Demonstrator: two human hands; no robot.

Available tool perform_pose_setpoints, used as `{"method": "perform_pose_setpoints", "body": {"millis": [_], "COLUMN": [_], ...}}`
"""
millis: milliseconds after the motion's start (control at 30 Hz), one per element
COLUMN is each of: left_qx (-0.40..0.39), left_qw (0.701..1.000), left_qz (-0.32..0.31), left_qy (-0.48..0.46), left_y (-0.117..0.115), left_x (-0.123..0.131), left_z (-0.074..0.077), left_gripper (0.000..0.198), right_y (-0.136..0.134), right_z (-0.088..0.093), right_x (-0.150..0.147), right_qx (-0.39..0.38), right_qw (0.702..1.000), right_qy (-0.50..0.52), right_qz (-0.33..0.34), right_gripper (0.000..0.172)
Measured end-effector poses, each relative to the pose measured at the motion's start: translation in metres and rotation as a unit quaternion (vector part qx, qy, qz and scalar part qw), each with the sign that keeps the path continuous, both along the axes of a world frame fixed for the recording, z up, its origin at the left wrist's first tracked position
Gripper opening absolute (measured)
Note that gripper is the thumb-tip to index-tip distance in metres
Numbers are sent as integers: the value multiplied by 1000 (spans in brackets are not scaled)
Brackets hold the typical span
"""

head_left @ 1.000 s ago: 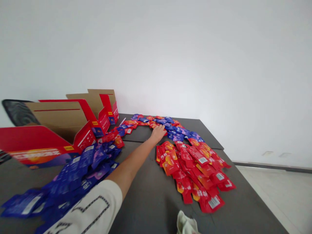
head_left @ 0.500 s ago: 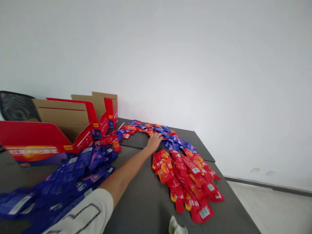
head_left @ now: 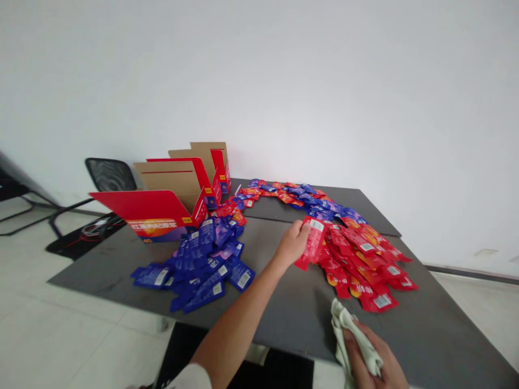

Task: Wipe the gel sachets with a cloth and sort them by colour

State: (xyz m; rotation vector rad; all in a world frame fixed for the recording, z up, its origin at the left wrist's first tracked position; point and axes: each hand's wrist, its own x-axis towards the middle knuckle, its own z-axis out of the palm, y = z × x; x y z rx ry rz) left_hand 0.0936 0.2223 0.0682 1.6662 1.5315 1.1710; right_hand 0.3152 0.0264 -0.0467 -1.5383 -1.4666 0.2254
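Note:
My left hand (head_left: 294, 243) is closed on a red packet (head_left: 314, 240), held by its upper left part beside the heap of red packets (head_left: 360, 262) on the dark grey table (head_left: 271, 302). At the lower right, near the table's front edge, my right hand (head_left: 375, 354) grips a crumpled pale cloth (head_left: 352, 329). Left of my left arm spreads a pile of blue packets (head_left: 206, 265). Behind my hands, mixed red and blue packets (head_left: 308, 197) form a curved band towards the back of the table.
Open red cardboard boxes (head_left: 141, 208) stand in a row at the back left of the table. A black mesh chair (head_left: 111, 174) is behind them on the left. The white wall (head_left: 304, 92) rises behind the table.
My left hand has come back from the mixed packets and now holds a red packet. My right hand has come into view with the cloth. The camera view has shifted, showing more floor and table.

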Motion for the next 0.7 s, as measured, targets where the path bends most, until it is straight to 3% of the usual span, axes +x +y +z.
{"method": "perform_pose_setpoints", "body": {"millis": [133,267,367,467,700], "left_qx": [-102,-183,-199,-196,-91], "left_qw": [988,969,968,973,987], "left_qz": [-102,-134,-128,-122,-113], "left_qy": [-55,-94,-82,-7,70], "left_y": [-69,-114,-134,-149,-169], "left_x": [-25,-56,-72,-79,-75], "left_z": [-29,-57,-67,-69,-82], "left_gripper": [31,46,71,91,90], "right_y": [3,6,6,5,2], "right_z": [-2,-2,1,5,14], "right_x": [4,2,-3,-7,-16], "right_qx": [-17,-35,-74,-88,-92], "right_qw": [1000,999,995,992,990], "right_qy": [-26,-17,-3,6,15], "right_qz": [2,-30,-64,-86,-110], "right_gripper": [55,65,72,75,73]}}
